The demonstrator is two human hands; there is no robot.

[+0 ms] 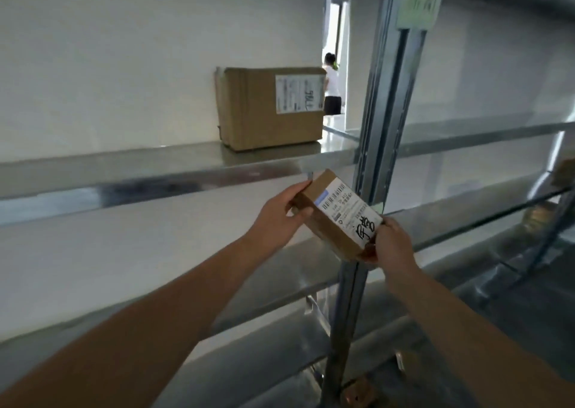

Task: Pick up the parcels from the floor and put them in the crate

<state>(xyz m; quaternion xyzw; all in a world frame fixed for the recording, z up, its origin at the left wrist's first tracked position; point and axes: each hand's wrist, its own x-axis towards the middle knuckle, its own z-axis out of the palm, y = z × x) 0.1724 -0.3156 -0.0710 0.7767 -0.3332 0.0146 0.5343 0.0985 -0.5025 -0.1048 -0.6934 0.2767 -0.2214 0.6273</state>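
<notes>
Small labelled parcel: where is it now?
Head view, right of centre: the small labelled parcel is held by left hand and right hand, in front of the metal upright, below the larger cardboard box.

The one wide-angle head camera faces forward, close to metal shelving (155,171) and wall (124,65), with left hand (278,218) and right hand (395,246) outstretched mid-frame.

Parcels in clear view: two, a small parcel (326,232) and a large box (258,112).
Shipping labels: two, a label (348,211) on the small parcel and a label (299,94) on the large box.
Hands: two, the left hand (280,218) and the right hand (393,242), both holding the small parcel.
Blurred brown shapes: four, two at the right edge and two low down; cannot tell what they are.
Shelf levels: three, counting the top shelf (124,174).
Green paper notes: one (420,0).
Background people: one (331,84).
</notes>
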